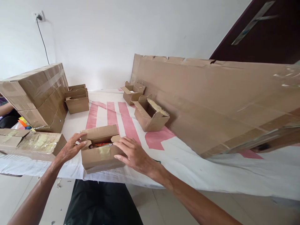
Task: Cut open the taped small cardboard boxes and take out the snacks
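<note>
An open cardboard box (99, 159) sits at the front edge of the cloth-covered table, its long rear flap raised. Inside lie red and shiny packets (103, 144), partly hidden by the front wall. My left hand (73, 146) holds the box's left end, thumb and fingers at the left flap and rear corner. On the other end, my right hand (133, 154) has its fingers over the small right flap and its thumb low against the side. A patch of yellowish tape is stuck on the front wall.
Two open small boxes (148, 120) stand beyond, before a large leaning cardboard sheet (211, 103). Stacked taped cartons (44, 93) and nested open boxes (78, 103) are at left. Closer lies a taped box (42, 143). Another person's arm (6, 109) shows at the left edge.
</note>
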A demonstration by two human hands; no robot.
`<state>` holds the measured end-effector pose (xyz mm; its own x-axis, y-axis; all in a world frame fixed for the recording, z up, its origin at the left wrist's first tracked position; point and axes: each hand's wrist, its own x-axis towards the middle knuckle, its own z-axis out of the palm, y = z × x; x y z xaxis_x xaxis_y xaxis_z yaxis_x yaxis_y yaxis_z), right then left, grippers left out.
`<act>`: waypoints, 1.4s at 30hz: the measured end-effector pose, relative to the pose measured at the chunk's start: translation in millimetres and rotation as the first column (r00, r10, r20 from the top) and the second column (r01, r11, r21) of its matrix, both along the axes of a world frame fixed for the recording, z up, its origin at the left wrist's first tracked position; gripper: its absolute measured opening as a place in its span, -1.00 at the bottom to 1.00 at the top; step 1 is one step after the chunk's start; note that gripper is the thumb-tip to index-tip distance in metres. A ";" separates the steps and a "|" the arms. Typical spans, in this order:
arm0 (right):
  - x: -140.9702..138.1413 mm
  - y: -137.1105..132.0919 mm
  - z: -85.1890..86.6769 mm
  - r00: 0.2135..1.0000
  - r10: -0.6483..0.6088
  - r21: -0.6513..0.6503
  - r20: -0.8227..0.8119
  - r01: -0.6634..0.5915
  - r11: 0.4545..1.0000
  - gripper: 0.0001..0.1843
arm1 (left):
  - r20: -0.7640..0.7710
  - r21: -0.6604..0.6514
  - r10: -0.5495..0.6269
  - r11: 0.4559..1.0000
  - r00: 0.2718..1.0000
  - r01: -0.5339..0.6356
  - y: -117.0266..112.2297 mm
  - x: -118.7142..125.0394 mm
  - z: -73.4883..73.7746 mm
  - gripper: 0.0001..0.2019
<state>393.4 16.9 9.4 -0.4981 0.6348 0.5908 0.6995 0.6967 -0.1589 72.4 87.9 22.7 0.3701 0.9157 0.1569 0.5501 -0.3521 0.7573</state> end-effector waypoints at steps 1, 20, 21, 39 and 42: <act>0.2 -5.7 -2.3 1.000 0.001 0.069 0.002 -0.001 0.998 -0.83 | -0.012 -0.014 0.006 1.000 1.000 -0.006 -2.1 -0.1 -0.3 -0.45; -32.3 -3.7 20.1 0.980 0.027 -0.254 0.197 0.024 0.967 -0.97 | -0.194 -0.008 0.026 1.000 0.981 -0.028 -40.8 11.2 -11.8 0.02; -37.3 4.1 26.8 0.962 0.012 -0.245 0.273 0.057 0.968 -0.91 | -0.177 -0.008 0.029 0.999 0.984 -0.031 -41.4 10.4 -13.0 0.02; 17.5 36.9 20.0 0.892 -0.056 -0.141 0.448 0.132 0.981 -0.80 | 0.004 -0.072 0.001 0.997 1.000 0.000 -49.6 0.7 -29.0 0.02; 31.7 33.9 12.8 0.892 -0.092 -0.217 0.442 0.207 0.954 -0.81 | 0.020 -0.081 0.011 0.997 1.000 -0.010 -52.2 1.9 -31.9 -0.01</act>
<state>425.0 50.8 22.2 -0.5507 0.8200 0.1558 0.8318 0.5548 0.0198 74.3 35.7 -9.2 0.3579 0.9294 0.0899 0.5378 -0.2839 0.7939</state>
